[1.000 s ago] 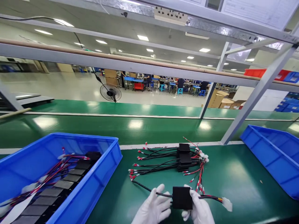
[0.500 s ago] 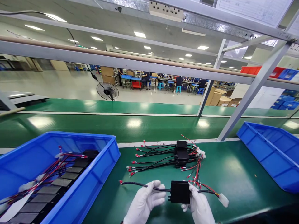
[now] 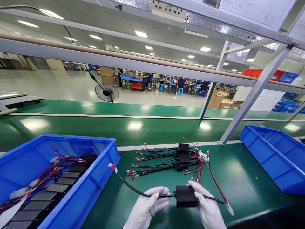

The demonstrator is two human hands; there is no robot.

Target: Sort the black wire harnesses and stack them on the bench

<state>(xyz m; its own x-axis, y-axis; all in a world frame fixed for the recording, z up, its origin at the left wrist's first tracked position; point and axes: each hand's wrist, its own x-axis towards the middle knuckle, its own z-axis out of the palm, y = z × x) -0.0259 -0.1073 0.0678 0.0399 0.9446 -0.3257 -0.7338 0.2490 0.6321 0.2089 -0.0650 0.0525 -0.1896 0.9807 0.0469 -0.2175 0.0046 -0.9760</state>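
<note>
A black box-shaped module (image 3: 186, 196) with cables at both ends is held up above the green bench. My right hand (image 3: 206, 203), in a white glove, grips its right end. My left hand (image 3: 152, 203), gloved too, pinches the black cable (image 3: 135, 190) on the left side. That cable ends in red fork terminals (image 3: 111, 166). From the right end a cable leads to a white connector (image 3: 230, 209), with a red and black wire (image 3: 215, 179) rising from it. Just beyond lie several similar black modules (image 3: 184, 158) with their wires spread out.
At left a blue bin (image 3: 111, 149) holds a row of similar modules. Another blue bin (image 3: 269, 156) stands at right. A grey metal post (image 3: 254, 95) rises behind the bench. Farther off are a fan (image 3: 107, 92) and seated people.
The left cable end has risen and bent upward. The held module has turned slightly and moved a little right. A red and black wire now stands up at the connector.
</note>
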